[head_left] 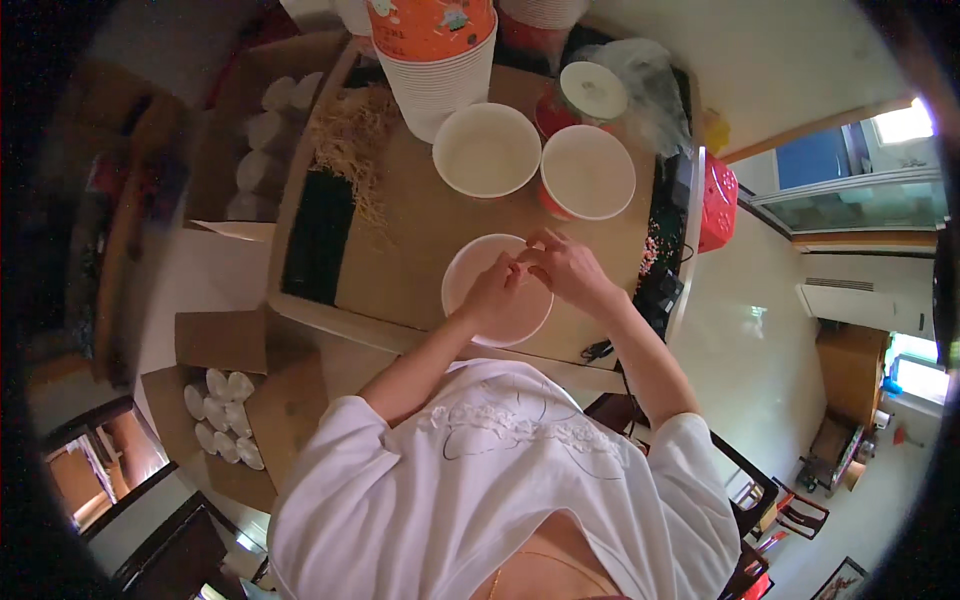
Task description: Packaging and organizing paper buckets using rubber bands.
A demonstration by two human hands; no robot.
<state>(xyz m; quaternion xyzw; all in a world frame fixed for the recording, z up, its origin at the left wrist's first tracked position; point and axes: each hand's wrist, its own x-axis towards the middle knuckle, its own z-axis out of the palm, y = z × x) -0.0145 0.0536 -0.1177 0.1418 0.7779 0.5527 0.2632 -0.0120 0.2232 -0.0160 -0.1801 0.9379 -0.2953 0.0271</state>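
The near white tub (518, 315) is sat at the front of the brown tabletop covering (405, 270), right by the white shirt, mouth up, with both hands bunched over it. Looks like thin paper or coated card, so pretty light and easily tipped, I'd guess, or rather, it'd be guessed: stiffish at the rim, soft in the wall, dented rather than smashed if squeezed. Best held by a light grip round the outside wall just under the rim, maybe steadied low down too, since a smooth coating could be a bit slippery. The left hand (494, 290) and right hand (566, 270) are seen with fingers curled and tips brought close together over the opening; whether anything small is pinched there can't be told. Beyond, two more open tubs, a left one (487, 150) and a right one (588, 172), are set side by side, with a tall nested stack (435, 85) behind. Shredded straw-coloured filler (352, 135) is heaped to the left, and a clear plastic bag (645, 95) is left crumpled at the far right corner.
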